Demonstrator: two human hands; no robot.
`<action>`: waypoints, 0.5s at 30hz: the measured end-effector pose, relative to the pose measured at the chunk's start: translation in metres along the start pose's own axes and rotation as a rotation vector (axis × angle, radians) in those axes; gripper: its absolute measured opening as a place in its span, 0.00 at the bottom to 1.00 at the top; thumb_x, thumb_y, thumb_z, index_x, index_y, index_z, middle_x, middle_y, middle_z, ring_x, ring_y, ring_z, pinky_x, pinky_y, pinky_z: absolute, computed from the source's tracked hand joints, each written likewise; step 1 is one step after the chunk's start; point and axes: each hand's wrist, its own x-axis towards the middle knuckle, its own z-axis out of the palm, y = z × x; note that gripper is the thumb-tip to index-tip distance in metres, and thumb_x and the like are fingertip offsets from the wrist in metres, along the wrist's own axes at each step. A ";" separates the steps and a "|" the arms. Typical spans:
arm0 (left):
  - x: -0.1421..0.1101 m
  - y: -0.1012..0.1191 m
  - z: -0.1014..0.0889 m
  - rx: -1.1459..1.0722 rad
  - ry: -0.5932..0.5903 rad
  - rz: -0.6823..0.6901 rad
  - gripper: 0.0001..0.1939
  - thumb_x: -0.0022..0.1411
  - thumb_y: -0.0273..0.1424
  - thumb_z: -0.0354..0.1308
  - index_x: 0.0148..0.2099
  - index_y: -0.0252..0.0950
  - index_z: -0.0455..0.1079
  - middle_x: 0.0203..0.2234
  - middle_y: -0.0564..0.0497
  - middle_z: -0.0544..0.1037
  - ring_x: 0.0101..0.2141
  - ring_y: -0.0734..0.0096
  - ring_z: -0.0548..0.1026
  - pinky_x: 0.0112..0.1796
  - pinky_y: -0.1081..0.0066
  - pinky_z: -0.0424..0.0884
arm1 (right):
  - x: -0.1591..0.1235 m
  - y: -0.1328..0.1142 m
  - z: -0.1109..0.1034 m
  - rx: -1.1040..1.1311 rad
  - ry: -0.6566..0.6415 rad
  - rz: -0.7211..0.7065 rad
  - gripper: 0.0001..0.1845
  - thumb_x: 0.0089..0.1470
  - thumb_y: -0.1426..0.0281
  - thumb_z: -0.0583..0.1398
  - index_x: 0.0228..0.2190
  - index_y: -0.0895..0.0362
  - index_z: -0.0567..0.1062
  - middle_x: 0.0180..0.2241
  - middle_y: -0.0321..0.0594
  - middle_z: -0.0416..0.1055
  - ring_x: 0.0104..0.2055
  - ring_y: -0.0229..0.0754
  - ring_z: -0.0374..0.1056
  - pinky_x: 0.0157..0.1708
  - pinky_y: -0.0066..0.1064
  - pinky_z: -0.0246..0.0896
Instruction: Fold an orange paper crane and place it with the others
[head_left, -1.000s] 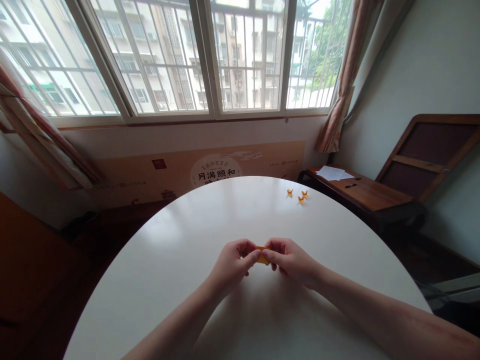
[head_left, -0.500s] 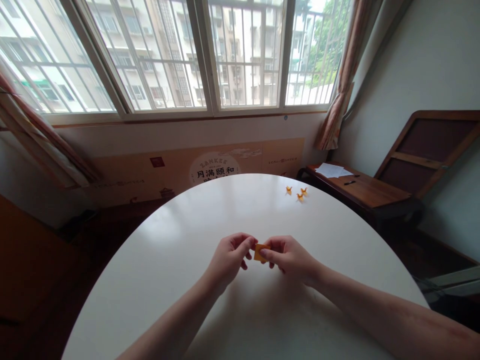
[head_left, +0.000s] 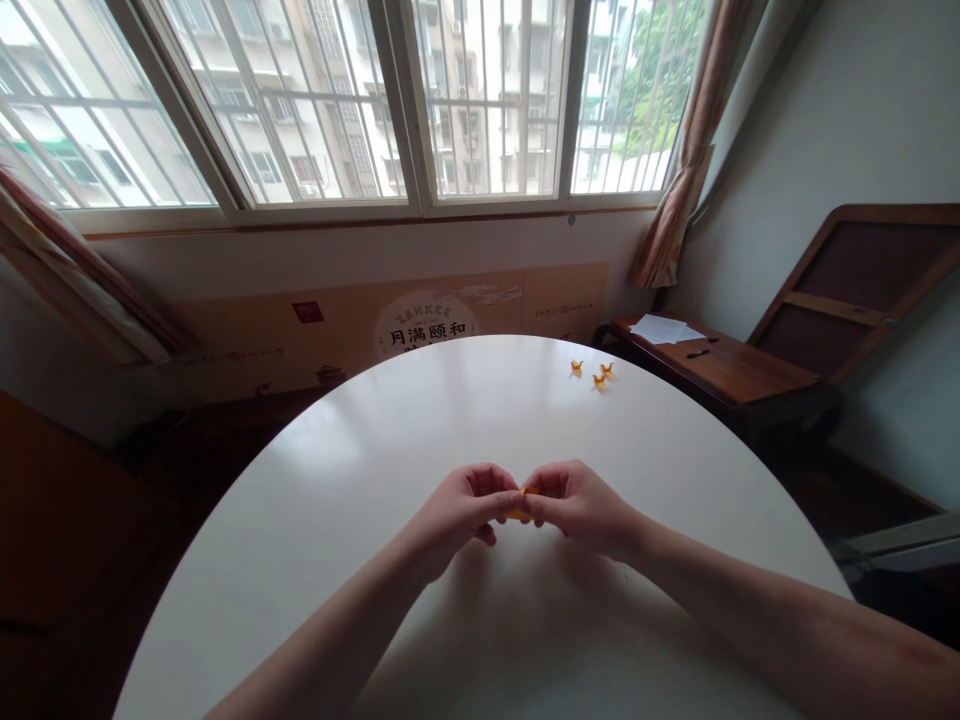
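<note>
A small piece of folded orange paper (head_left: 519, 516) is pinched between my two hands, just above the table. My left hand (head_left: 474, 505) is closed on its left side, thumb on top, with a lower finger sticking out below. My right hand (head_left: 574, 502) grips the right side between thumb and fingers. The fingertips of both hands meet over the paper and hide most of it, so its folds cannot be made out. Farther back on the white round table (head_left: 420, 440) stand three small orange folded-paper birds (head_left: 598, 382).
A wooden chair (head_left: 750, 375) at the right bears white paper sheets (head_left: 664, 329) and a small dark object (head_left: 697, 353). Behind the table are a printed cardboard panel (head_left: 345, 310) and barred windows, with curtains (head_left: 675, 220) at the sides.
My left fingertips have moved right onto the paper, and both hands now meet over it. Less of the paper shows than before. The view has tilted slightly downward.
</note>
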 end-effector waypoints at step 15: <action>0.007 -0.011 -0.002 0.240 0.111 0.269 0.16 0.54 0.41 0.66 0.32 0.32 0.70 0.26 0.48 0.78 0.24 0.73 0.71 0.21 0.77 0.65 | 0.004 0.009 -0.005 0.124 -0.087 0.024 0.20 0.55 0.56 0.62 0.34 0.62 0.80 0.30 0.43 0.74 0.31 0.37 0.67 0.19 0.20 0.56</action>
